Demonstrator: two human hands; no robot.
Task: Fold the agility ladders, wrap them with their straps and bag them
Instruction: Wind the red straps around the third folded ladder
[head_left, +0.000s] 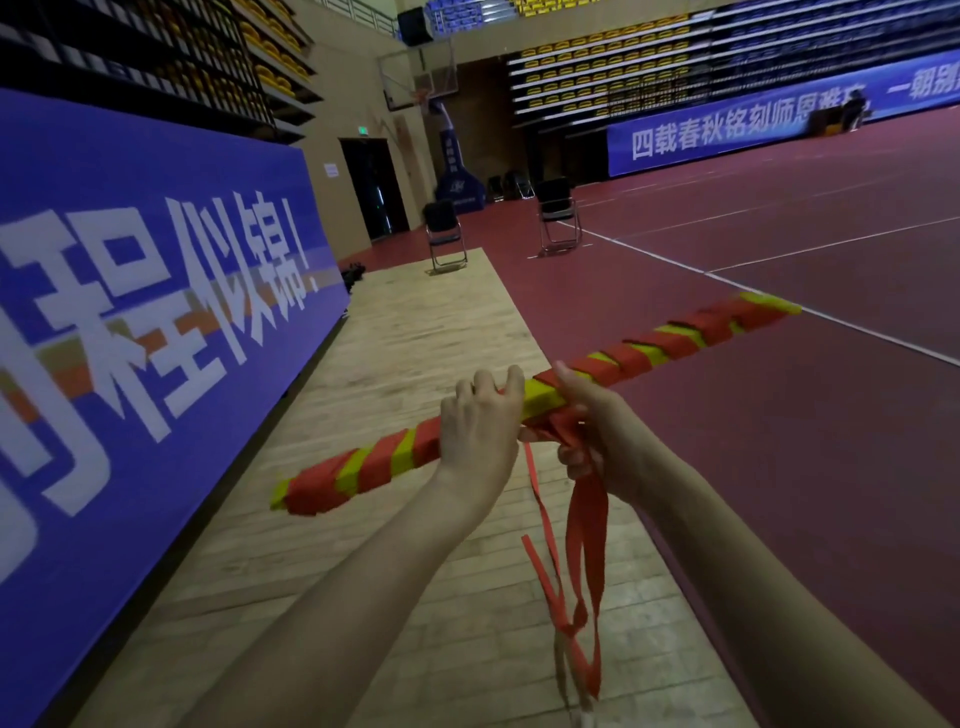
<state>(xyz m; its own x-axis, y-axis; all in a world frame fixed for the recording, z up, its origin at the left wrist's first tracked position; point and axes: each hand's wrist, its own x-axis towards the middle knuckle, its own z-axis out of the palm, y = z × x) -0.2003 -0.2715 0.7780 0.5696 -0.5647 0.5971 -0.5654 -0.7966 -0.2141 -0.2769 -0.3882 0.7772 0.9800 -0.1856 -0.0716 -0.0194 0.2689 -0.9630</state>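
While the folded agility ladder (535, 402) is held in the air above the wooden floor strip (415, 364), both hands keep it near its middle. It is a long yellow bundle, wound around with red strap, and it lies slanted from lower left to upper right. The left hand (480, 415) has its grip curled over the top of the bundle. The right hand (592, 431) has its grip closed on the loose red strap ends (584, 561), just under the bundle; these ends hang down in loops toward the floor.

On the left stands a blue banner (130, 312) with big white Chinese characters; the readable part is "程似锦!". A second blue banner (727, 132) far on the right side reads "四载春秋铭刻师恩", and the rest is cut off or too blurred. Two black folding chairs (558, 213) stand apart near the dark red court (779, 415) with white lines. No bag or other container shows.
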